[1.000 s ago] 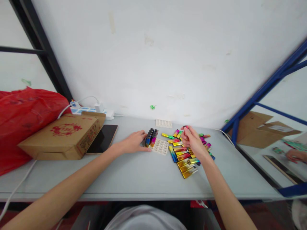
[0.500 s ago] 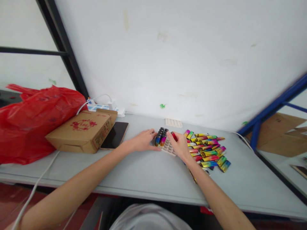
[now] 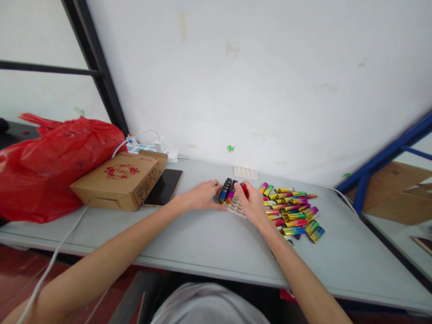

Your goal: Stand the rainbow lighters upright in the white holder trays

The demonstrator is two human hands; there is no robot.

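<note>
Right hand, closed around a red lighter at the holed tray, would best keep it upright, while the left hand, thumb and fingers parted beside the standing lighters, steadies the tray.

At four o'clock the loose pieces shine in metallic fades of gold, yellow, red, magenta, green and blue. Toward six, the standing pieces have black tops over blue, gold and magenta bodies, in an off-white tray patterned with rows of pits. The piece in the right hand shows red. Around nine, the bag is red and the brown carton carries a red floral print. The table is pale grey-blue.
</note>
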